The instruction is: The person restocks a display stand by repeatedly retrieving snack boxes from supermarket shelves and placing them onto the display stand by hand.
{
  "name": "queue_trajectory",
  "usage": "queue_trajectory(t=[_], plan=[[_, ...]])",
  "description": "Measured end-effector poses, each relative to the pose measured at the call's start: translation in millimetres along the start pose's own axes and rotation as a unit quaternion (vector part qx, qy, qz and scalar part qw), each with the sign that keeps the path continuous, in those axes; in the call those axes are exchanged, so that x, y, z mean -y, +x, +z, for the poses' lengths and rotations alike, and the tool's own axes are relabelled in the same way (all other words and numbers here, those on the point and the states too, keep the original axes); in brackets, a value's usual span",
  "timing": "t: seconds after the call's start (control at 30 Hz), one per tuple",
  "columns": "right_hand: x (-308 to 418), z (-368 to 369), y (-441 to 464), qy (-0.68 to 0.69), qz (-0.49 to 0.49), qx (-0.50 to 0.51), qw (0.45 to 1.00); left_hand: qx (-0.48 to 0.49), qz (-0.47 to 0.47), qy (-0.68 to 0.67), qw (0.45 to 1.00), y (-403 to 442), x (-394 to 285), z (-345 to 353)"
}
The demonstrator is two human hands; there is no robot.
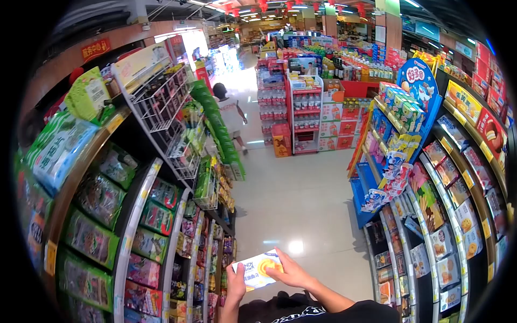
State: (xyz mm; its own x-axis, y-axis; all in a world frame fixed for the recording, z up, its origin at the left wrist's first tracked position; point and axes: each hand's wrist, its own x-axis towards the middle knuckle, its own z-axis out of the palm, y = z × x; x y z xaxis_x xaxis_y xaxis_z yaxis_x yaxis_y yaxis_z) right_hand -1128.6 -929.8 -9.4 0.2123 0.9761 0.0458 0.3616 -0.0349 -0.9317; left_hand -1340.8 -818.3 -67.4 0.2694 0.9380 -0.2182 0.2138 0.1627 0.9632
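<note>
Packages fill both sides of the aisle where this person stands holding a white and yellow box (257, 273). The box is in front of the black shirt (334, 313), above the pale floor (291, 207). Left hand (235, 282) grips it narrowly at one edge, with the thumb on the printed face; right hand (291, 272) holds the opposite edge, its thumb across the picture of yellow rounds.

On the left shelves, green packs (86, 277) lie in slanted rows. On the right, a blue display stand (418, 81) carries small cartons (401, 105), with hanging packets (393, 180) below them. Farther away, a red-edged rack contains bottles (307, 101).

What is inside the box I cannot see, and the fingers behind it are mostly hidden. Its lettering is partly covered by the left thumb. The shirt is cut off at the bottom, and the dark round border cuts the outer shelves. Another person (231, 110) is partly hidden behind a green stepped display (215, 126), and faraway goods blur in the bright light.
</note>
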Motion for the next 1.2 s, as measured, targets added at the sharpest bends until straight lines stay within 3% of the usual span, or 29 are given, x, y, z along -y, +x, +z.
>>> queue_trajectory(t=[0.1,0.17,0.33,0.4,0.5,0.53,0.63,0.67,0.77,0.93,1.07,1.17,1.2], plan=[[-21,-22,22,-0.015,0.041,-0.045,0.998,0.043,-0.011,0.078,0.996,31,-4,38],[-36,-39,36,-0.030,0.094,-0.046,0.994,0.128,-0.038,0.094,0.987,50,-16,60],[-69,-80,78,-0.011,0.182,-0.046,0.982,0.252,-0.062,0.147,0.955,154,50,105],[-80,-96,104,-0.018,0.226,-0.059,0.972,0.293,-0.101,0.154,0.938,189,33,129],[-128,-120,151,-0.051,0.223,-0.109,0.967,0.337,-0.104,0.157,0.923,260,34,181],[-134,-134,171,-0.057,0.244,-0.115,0.961,0.343,-0.135,0.158,0.916,271,-11,202],[-128,-201,234,-0.110,0.271,-0.134,0.947,0.331,-0.087,0.082,0.936,340,-28,269],[-136,-219,251,-0.143,0.263,-0.156,0.941,0.301,-0.043,0.121,0.945,357,-42,288],[-128,-287,302,-0.186,0.233,-0.193,0.935,0.295,-0.030,0.086,0.951,411,-83,348],[-129,-348,368,-0.100,0.230,-0.234,0.939,0.306,-0.072,0.000,0.949,468,-163,404],[-186,-363,419,-0.084,0.264,-0.230,0.933,0.284,-0.155,-0.036,0.945,524,-152,428],[-189,-394,476,-0.078,0.319,-0.126,0.936,0.292,-0.223,-0.129,0.921,569,-125,439],[-194,-405,497,-0.094,0.295,-0.108,0.945,0.281,-0.219,-0.146,0.923,586,-113,444]])
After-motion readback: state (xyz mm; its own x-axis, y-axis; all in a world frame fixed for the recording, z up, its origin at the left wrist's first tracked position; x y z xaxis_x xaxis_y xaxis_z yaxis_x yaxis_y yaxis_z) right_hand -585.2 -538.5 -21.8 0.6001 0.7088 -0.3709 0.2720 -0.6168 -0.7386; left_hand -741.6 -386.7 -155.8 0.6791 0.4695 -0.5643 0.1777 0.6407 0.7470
